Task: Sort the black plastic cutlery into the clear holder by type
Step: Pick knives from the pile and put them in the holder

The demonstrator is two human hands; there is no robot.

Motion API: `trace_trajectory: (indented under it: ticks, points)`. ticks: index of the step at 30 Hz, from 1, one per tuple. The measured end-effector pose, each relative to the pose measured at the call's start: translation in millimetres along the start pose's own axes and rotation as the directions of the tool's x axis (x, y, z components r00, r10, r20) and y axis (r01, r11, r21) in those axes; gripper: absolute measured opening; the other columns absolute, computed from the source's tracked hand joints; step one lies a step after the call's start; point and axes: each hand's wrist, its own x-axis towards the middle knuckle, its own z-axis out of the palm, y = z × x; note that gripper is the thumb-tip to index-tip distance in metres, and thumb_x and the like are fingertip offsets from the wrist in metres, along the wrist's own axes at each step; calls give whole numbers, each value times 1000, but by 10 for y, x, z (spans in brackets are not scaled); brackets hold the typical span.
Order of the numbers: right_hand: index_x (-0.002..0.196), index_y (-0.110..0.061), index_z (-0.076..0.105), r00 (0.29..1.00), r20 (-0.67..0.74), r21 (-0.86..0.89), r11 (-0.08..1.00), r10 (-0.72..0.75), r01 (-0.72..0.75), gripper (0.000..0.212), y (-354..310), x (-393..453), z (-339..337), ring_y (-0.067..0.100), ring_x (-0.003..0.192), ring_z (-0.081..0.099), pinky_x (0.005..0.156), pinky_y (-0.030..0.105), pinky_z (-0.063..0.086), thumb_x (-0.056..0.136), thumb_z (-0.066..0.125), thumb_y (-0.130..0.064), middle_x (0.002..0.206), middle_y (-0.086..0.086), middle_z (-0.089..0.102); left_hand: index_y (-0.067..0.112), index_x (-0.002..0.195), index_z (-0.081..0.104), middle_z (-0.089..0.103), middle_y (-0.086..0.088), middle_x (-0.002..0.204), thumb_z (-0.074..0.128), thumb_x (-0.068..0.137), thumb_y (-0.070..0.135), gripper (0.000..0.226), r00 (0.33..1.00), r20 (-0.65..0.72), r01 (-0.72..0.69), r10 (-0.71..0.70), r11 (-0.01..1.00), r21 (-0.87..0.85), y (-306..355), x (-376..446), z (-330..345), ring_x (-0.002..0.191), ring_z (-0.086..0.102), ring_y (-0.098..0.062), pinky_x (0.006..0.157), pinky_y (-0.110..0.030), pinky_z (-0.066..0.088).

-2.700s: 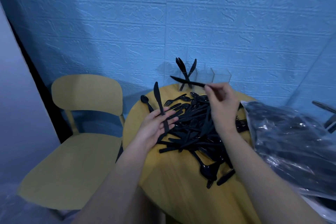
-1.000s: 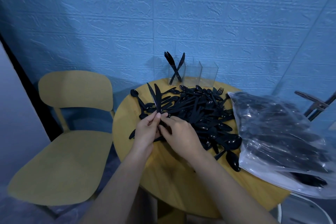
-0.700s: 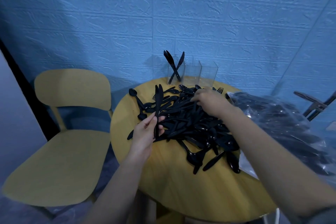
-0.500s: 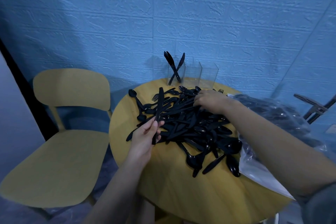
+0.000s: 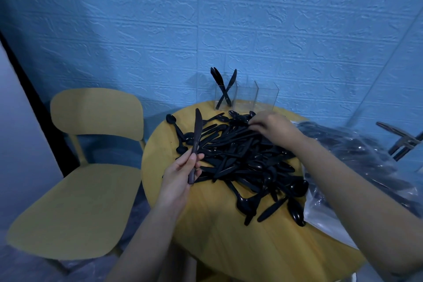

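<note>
Pinching a knife (image 5: 196, 135) upright at centre frame, the left hand (image 5: 180, 173) fingers (image 5: 194, 160) hold only its handle, so it could slip. The right hand (image 5: 272, 125) fingers curl into the cutlery pile (image 5: 247, 158) on the counter (image 5: 219, 224); raking could push pieces off. The holder (image 5: 246, 96) stands behind, knives in its left compartment.

You have a round yellow wooden table (image 5: 215, 231) in front of you, set close against a blue wall (image 5: 206, 18) embossed with a brick pattern. At the table's left edge stands a yellow chair (image 5: 75, 208), its backrest toward the wall and its seat turned to the table. At the right edge you can see a clear plastic bag (image 5: 366, 167), crumpled, with dark contents showing through. Beyond the bag, near the wall on the right, a metal clamp-like piece (image 5: 400, 142) sticks up.
</note>
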Motion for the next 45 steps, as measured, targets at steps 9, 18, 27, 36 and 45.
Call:
trace_trajectory:
  ticks: [9, 18, 27, 36, 45]
  points:
    - [91, -18, 61, 945, 116, 812, 518, 307, -268, 5, -1001, -485, 14, 3, 62, 62, 72, 18, 50, 89, 63, -14, 72, -6, 68, 9, 118, 61, 71, -6, 98, 53, 93, 7, 27, 998, 58, 0, 1, 1000, -18, -3, -137, 139, 83, 68, -12, 72, -24, 57]
    - [90, -10, 63, 884, 159, 868, 365, 440, -338, 4, -1496, -622, 417, 7, 55, 56, 57, 23, 52, 92, 59, -10, 78, 1, 58, 14, 121, 61, 70, -5, 112, 48, 94, 15, 30, 983, 186, -10, 8, 1000, 6, -79, -356, 113, 96, 67, -18, 84, -33, 55]
    - [98, -4, 62, 902, 192, 878, 343, 387, -334, 10, -1576, -699, 380, -9, 49, 53, 50, 7, 42, 95, 53, -7, 77, -2, 55, 13, 121, 62, 68, -3, 91, 50, 90, 19, 34, 965, 258, 62, -50, 997, -37, -89, -374, 12, 72, 61, -10, 68, -26, 56]
    - [76, -24, 58, 927, 190, 795, 503, 323, -338, 19, -1574, -592, 437, 2, 76, 51, 76, 20, 43, 92, 59, -14, 79, -10, 56, 11, 122, 61, 66, 2, 78, 45, 98, 18, 30, 976, 216, 24, -37, 998, 63, 9, -394, -55, 63, 58, -8, 58, -22, 53]
    - [87, -19, 60, 926, 216, 707, 605, 310, -367, 7, -1615, -415, 556, -2, 74, 51, 69, 14, 41, 89, 64, -24, 80, -12, 56, 16, 120, 61, 61, 5, 79, 42, 100, 17, 28, 990, 139, -32, 13, 990, 134, 19, -326, -156, 63, 48, -3, 54, -16, 42]
